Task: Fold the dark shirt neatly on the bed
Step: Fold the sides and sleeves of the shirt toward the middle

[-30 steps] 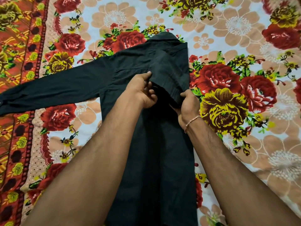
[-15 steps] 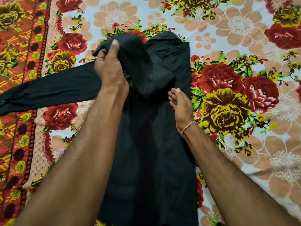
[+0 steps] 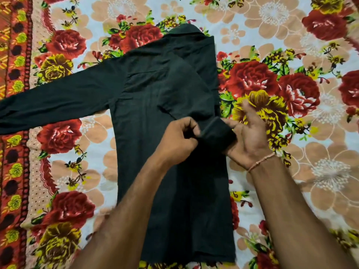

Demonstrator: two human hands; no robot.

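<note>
Mid-frame your left hand (image 3: 177, 141) pinches the cuff (image 3: 218, 133) of the dark shirt (image 3: 155, 113), your right hand (image 3: 250, 136) rests palm-flat against it, floral bedsheet (image 3: 303, 191) underneath.

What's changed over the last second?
The left hand came down from the shoulder fabric it had lifted and now pinches the folded sleeve's cuff. The right hand lifted off the shirt and turned its palm against that cuff. The other sleeve stays spread out on the bedsheet.

The bed (image 3: 281, 191) wears a floral sheet (image 3: 272, 12) of red and yellow roses, orange-bordered at the left. The shirt (image 3: 155, 133) lies flat on it, one sleeve (image 3: 58, 101) stretched out to the left.
</note>
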